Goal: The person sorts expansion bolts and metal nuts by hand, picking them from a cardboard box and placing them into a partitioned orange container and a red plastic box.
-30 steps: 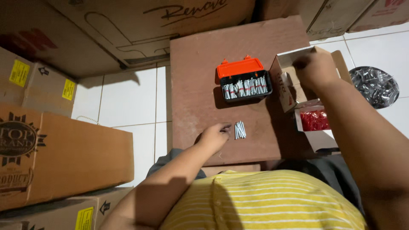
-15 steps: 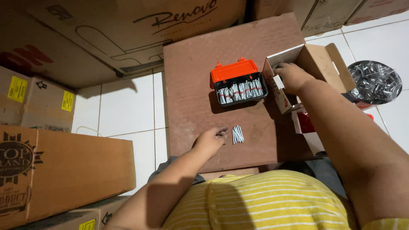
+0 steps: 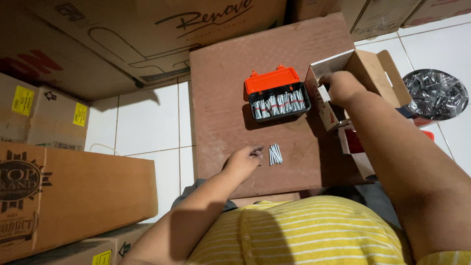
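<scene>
My left hand (image 3: 244,161) rests on a brown board (image 3: 221,113), fingers curled together, just left of a small bundle of silver screws (image 3: 275,153). I see nothing held in it. My right hand (image 3: 342,86) reaches into an open cardboard box (image 3: 375,66) at the board's right edge. Its fingertips are hidden behind the box's near wall. Between the two hands sits a small black case with an orange lid (image 3: 277,95), open and filled with rows of silver screws.
A white box holding red pieces (image 3: 349,142) lies below the cardboard box, partly hidden by my right arm. A bag of shiny metal parts (image 3: 435,94) sits on the tiled floor at right. Large cartons (image 3: 73,191) stand at left and along the top.
My right hand has pulled from deeper in the cardboard box toward its left wall. My left hand has stayed beside the screws.
</scene>
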